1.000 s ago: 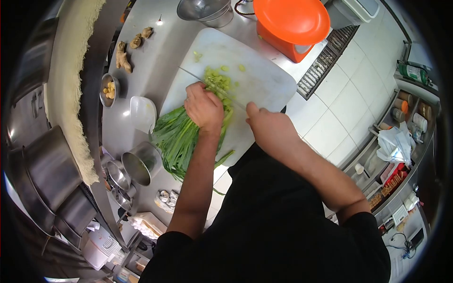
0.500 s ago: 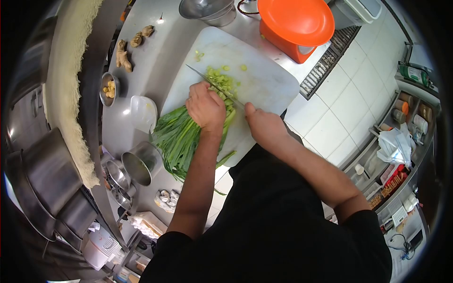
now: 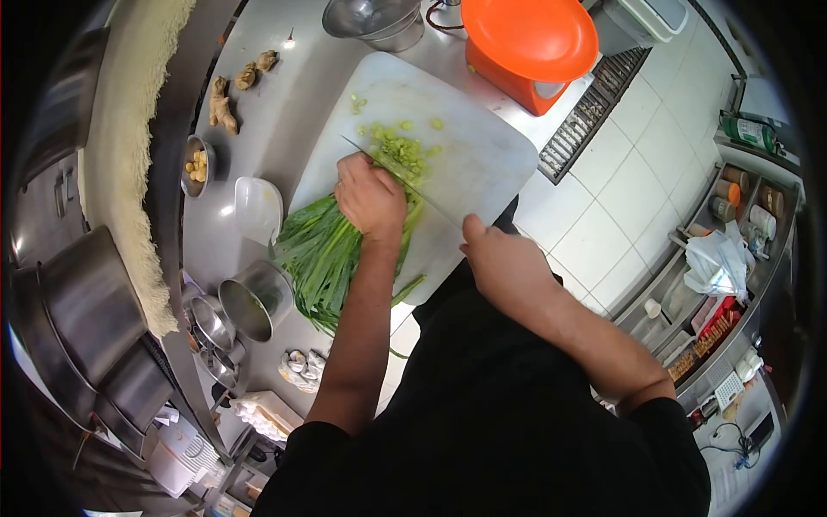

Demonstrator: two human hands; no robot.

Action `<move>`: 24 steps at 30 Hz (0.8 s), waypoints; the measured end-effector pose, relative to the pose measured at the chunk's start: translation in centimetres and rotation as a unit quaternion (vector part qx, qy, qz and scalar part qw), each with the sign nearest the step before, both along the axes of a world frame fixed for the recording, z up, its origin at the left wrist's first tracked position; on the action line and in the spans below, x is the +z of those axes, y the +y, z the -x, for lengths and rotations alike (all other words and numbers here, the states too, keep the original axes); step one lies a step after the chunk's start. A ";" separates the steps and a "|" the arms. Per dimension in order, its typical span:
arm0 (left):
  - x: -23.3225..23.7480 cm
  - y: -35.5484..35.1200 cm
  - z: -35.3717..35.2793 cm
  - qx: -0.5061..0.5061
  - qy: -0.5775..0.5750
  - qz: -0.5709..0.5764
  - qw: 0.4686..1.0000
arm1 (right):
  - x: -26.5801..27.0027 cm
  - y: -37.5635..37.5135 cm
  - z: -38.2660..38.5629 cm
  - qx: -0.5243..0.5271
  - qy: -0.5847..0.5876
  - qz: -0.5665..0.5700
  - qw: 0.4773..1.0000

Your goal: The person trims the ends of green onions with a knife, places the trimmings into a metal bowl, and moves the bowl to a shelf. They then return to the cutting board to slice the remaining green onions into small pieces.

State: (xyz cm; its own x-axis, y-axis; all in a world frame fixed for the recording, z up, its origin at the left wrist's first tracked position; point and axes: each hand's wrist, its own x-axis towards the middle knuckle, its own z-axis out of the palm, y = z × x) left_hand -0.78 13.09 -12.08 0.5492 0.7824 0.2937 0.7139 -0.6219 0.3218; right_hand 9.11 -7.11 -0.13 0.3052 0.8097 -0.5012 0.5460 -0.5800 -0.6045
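My left hand (image 3: 370, 197) is closed over a bunch of green onions (image 3: 323, 250), pressing it against the white cutting board (image 3: 482, 151). The long leaves spread out behind that hand and past the board's edge. In my right hand (image 3: 508, 267) is the handle of a kitchen knife (image 3: 405, 181), mostly hidden by the fingers. Its blade lies across the cut end of the bunch, close to my left fingers. Small chopped green onion pieces (image 3: 401, 151) are heaped on the far side of the blade, with a few scattered beyond.
An orange scale (image 3: 534, 43) and a metal bowl (image 3: 370, 21) stand beyond the board. Ginger pieces (image 3: 222, 108), a small bowl (image 3: 197, 168) with yellowish pieces, a clear plastic container (image 3: 258, 209) and a metal pot (image 3: 256, 302) sit to the left.
My right hand has drawn back toward my body and slightly right, pulling the knife along. My left hand stays on the green onions. The whole view has shifted slightly.
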 end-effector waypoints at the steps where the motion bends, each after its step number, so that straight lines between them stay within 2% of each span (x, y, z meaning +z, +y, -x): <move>1: 0.0 0.0 0.0 -0.002 -0.002 -0.001 1.000 | 0.2 -0.6 0.1 0.002 0.001 0.012 1.000; 7: -0.2 0.1 -0.1 -0.007 0.003 -0.002 1.000 | -1.9 -0.4 0.3 0.015 -0.013 0.004 1.000; 11: -0.1 0.3 -0.2 -0.008 0.006 0.000 1.000 | -7.1 3.2 0.6 0.007 -0.012 -0.015 1.000; 14: 0.2 0.2 -0.2 -0.007 0.001 0.006 1.000 | -9.0 6.5 -0.6 0.012 -0.003 -0.042 0.999; 18: 0.4 0.1 -0.2 0.019 -0.008 0.010 1.000 | -6.5 7.5 -2.1 0.008 -0.004 -0.054 0.998; 24: 0.4 -0.2 -0.1 0.009 -0.027 0.004 1.000 | 0.0 1.9 -1.2 0.016 -0.007 -0.017 1.000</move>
